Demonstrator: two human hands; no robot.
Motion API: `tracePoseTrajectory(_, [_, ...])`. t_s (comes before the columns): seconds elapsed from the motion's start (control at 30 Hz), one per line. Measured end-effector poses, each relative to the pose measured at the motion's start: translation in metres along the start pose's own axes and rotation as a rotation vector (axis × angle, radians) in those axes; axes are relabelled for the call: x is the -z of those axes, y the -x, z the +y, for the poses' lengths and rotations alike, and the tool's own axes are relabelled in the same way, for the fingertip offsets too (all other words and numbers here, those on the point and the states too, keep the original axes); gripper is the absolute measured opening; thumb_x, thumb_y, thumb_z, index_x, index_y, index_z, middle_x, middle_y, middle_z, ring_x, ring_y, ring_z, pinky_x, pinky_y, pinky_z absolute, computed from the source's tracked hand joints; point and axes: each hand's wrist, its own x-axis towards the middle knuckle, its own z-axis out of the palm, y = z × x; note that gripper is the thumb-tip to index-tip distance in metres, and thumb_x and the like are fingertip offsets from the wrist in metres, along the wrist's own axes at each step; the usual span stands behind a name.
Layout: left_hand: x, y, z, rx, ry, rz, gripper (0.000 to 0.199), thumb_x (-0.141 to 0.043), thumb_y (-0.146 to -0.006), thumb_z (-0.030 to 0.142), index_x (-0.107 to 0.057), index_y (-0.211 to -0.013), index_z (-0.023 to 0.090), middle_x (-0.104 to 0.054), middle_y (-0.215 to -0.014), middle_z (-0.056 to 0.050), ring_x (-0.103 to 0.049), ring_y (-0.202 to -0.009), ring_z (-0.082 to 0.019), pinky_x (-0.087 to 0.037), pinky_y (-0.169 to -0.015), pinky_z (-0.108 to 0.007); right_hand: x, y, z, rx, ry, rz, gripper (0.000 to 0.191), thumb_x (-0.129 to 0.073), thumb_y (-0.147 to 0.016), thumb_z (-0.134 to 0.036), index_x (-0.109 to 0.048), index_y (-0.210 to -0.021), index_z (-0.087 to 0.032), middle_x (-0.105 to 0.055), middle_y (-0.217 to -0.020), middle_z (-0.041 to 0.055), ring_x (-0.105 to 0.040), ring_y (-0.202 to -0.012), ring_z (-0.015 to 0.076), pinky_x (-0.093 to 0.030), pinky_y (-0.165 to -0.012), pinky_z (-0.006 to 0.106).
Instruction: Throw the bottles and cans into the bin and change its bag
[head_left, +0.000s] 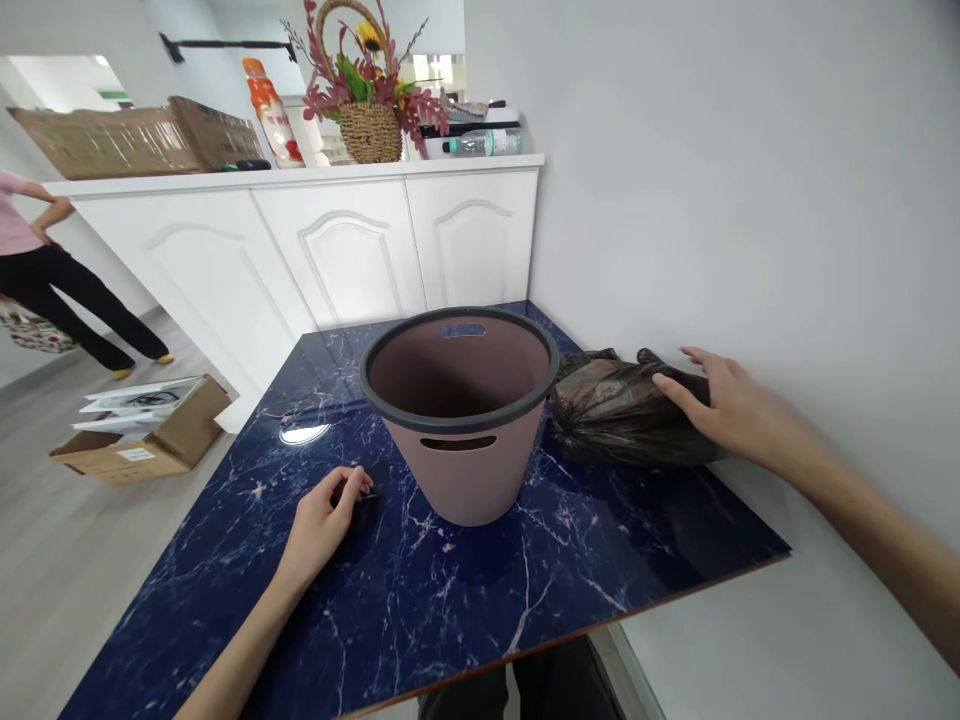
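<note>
Half spreads the right fingers (677, 392), unclenched, over the black plastic bag (607, 410); curls the left fingers (346, 496) on the blue bench (450, 605), cannot tell whether around anything. Has the mauve bin (469, 475) upright between, just beside the bag, with a white cabinet (472, 240) beyond.

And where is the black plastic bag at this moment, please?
In the head view, the black plastic bag lies on the blue marbled tabletop, right of the mauve bin, the right hand at its right end.
</note>
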Motion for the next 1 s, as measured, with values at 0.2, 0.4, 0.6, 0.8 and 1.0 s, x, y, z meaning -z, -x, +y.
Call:
tracePoseTrajectory(0.2, [0.000,0.002,0.003,-0.004,-0.019,0.005,0.054,-0.049,-0.096,0.073,-0.071,-0.090,0.024,-0.076,-0.088,-0.004,-0.069,-0.083,-0.024,-0.049,-0.074,-0.031,-0.018,0.008,-0.029,0.218,-0.092,-0.181,0.062,-0.033,-0.107,-0.065,-0.052,-0.152,-0.027,-0.056,-0.160,0.0128,-0.049,-0.151,0.0342,-0.035,-0.128,0.056])
tracePoseTrajectory(0.4, [0.000,0.003,0.006,-0.032,-0.032,0.002,0.056,-0.050,-0.095,0.075,-0.071,-0.087,0.024,-0.076,-0.084,-0.004,-0.068,-0.078,-0.024,-0.049,-0.070,-0.031,-0.041,0.007,-0.018,0.290,-0.089,-0.150,0.054,-0.031,-0.108,-0.060,-0.060,-0.142,-0.030,-0.061,-0.155,0.0102,-0.051,-0.149,0.0330,-0.033,-0.128,0.061])
tracePoseTrajectory(0.6, [0.001,0.004,0.008,-0.030,-0.059,-0.009,0.056,-0.049,-0.096,0.074,-0.072,-0.088,0.024,-0.076,-0.083,-0.004,-0.068,-0.076,-0.024,-0.048,-0.068,-0.031,-0.026,0.003,-0.032,0.252,-0.196,-0.062,0.052,-0.033,-0.109,-0.060,-0.064,-0.134,-0.028,-0.065,-0.146,0.0124,-0.056,-0.143,0.0325,-0.038,-0.126,0.055])
tracePoseTrajectory(0.8, [0.000,0.004,0.008,-0.037,-0.066,-0.012,0.055,-0.049,-0.096,0.073,-0.071,-0.087,0.024,-0.076,-0.083,-0.004,-0.067,-0.074,-0.023,-0.046,-0.067,-0.030,-0.018,-0.042,-0.065,0.322,-0.174,-0.093,0.050,-0.033,-0.109,-0.055,-0.073,-0.115,-0.025,-0.072,-0.135,0.0133,-0.063,-0.132,0.0312,-0.044,-0.119,0.048])
tracePoseTrajectory(1.0, [0.000,0.003,0.009,-0.054,-0.072,-0.008,0.054,-0.050,-0.096,0.072,-0.071,-0.087,0.024,-0.076,-0.083,-0.004,-0.067,-0.075,-0.024,-0.048,-0.070,-0.030,-0.057,-0.097,-0.100,0.400,-0.098,-0.360,0.062,-0.032,-0.109,-0.058,-0.078,-0.088,-0.021,-0.081,-0.108,0.0129,-0.075,-0.104,0.0293,-0.053,-0.099,0.039])
